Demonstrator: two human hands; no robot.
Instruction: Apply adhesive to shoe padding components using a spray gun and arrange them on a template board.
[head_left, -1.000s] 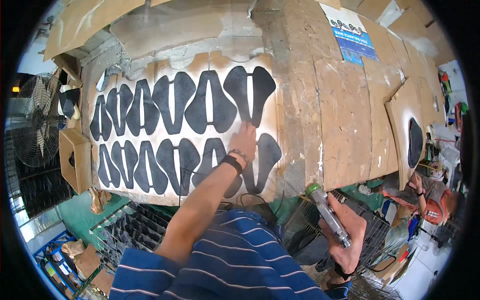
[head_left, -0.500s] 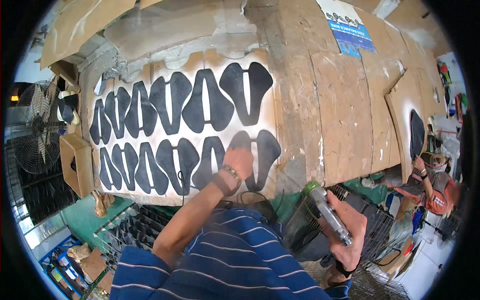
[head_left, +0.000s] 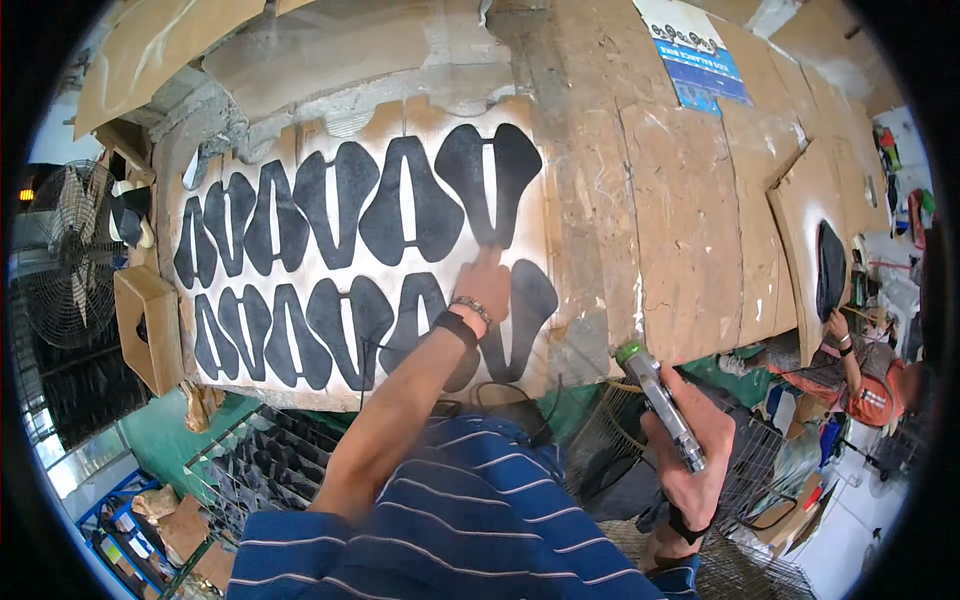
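My left hand [head_left: 487, 283] reaches over the sprayed board [head_left: 545, 200]. Its outstretched fingers, a little blurred, are at the narrow lower end of the top right black piece [head_left: 513, 170], a forked, shield-shaped sheet. Under the hand and wrist lies part of the lower right black piece [head_left: 532, 295]. More such pieces, like this wide one [head_left: 335, 190], lie in two rows on the whitened board. My right hand [head_left: 695, 440] is wrapped round a metal spray gun [head_left: 662, 408] with a green ring, held off the table's near edge.
A co-worker's hand [head_left: 838, 325] touches a dark piece [head_left: 829, 270] on a leaning board at the right. A fan [head_left: 75, 255] and a cardboard box [head_left: 150, 330] stand left. Wire racks [head_left: 265, 465] with dark pieces are below the table. Cardboard [head_left: 690, 220] covers the table.
My left hand has moved up, from the lower right piece to the bottom end of the top right one. The spray gun has stayed in my right hand, shifting only slightly.
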